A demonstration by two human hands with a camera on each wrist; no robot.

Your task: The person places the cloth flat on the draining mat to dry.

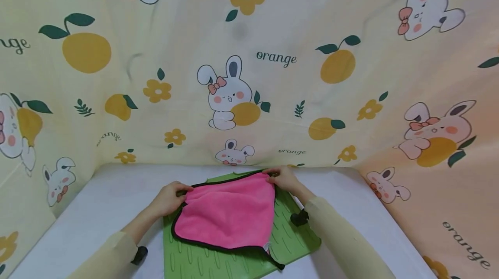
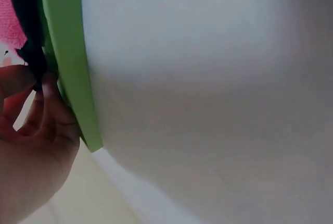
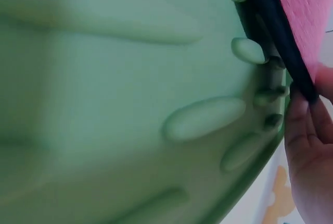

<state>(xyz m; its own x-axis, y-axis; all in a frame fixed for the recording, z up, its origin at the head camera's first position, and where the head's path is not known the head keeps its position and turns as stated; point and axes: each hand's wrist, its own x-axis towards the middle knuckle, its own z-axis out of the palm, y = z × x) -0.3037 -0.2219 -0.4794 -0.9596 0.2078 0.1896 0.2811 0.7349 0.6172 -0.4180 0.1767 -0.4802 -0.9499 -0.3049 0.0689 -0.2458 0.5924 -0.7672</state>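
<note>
A pink fleecy cloth (image 1: 230,214) with black edging is spread between both hands over a green board (image 1: 195,261) with raised grooves. My left hand (image 1: 169,200) pinches its far left corner between thumb and fingers; the left wrist view shows the black edging (image 2: 32,62) in that pinch beside the board's rim. At the far right corner, my right hand (image 1: 286,180) pinches the cloth, its thumb and fingertips on the black edging (image 3: 296,62) in the right wrist view. The cloth's near right corner (image 1: 278,265) hangs toward the board's front edge, with a small whitish tag (image 1: 267,246) beside it.
The board lies at an angle on a white table (image 1: 128,179). Behind and at both sides stands a cream sheet (image 1: 187,32) printed with rabbits and oranges. A black wrist device (image 1: 139,255) sits at the left sleeve, another (image 1: 299,217) at the right.
</note>
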